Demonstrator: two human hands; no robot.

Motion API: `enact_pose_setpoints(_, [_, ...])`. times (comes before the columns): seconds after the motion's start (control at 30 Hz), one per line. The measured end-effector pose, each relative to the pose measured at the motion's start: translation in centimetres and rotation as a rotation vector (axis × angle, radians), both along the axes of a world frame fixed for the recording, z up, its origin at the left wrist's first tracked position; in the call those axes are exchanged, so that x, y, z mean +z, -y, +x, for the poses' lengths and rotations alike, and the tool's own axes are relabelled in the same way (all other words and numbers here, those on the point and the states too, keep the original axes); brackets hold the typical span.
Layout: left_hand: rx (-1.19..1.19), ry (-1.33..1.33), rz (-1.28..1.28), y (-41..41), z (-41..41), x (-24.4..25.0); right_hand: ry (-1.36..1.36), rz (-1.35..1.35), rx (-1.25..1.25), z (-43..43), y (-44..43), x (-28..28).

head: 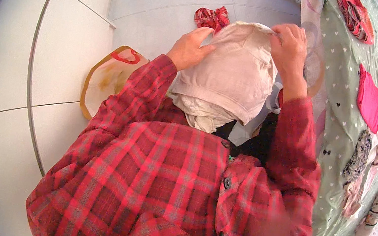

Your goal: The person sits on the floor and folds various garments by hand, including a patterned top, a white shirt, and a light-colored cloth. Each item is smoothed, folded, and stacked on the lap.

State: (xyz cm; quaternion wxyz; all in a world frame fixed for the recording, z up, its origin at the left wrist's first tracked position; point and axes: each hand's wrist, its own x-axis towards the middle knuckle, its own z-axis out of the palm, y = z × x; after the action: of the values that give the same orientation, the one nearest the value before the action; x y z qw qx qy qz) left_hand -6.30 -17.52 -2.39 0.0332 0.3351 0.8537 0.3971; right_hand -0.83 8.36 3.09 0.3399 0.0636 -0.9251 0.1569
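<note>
A pale pinkish-white garment [233, 76] is spread out over my lap, its wide hem towards me. My right hand [290, 47] pinches the garment's far right corner between thumb and fingers. At the far left edge, my left hand [192, 48] rests with its thumb apart from the fingers; whether it grips the fabric I cannot tell. Beneath the near hem lies a crumpled cream cloth [204, 115]. Just beyond the garment, a bunched red patterned cloth [211, 17] lies on the tiled floor.
Left of me stands a bag with a red handle [113, 75], near white cabinet fronts [69, 49]. To my right, a bed with a green heart-patterned cover [339, 90] bears a folded bright pink cloth [370, 99], a black-and-white patterned cloth [358, 155] and folded red fabric [357, 18].
</note>
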Motion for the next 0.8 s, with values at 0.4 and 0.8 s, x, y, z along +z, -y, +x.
enact_pose_setpoints(0.4, [-0.036, -0.21, 0.135, -0.2, -0.1, 1.3, 0.038, 0.122, 0.173, 10.3, 7.3, 1.0])
enact_pose_setpoints(0.8, [-0.22, -0.198, 0.13, -2.7, 3.7, 4.8, 0.17, 0.011, 0.344, 13.4, 10.9, -1.7])
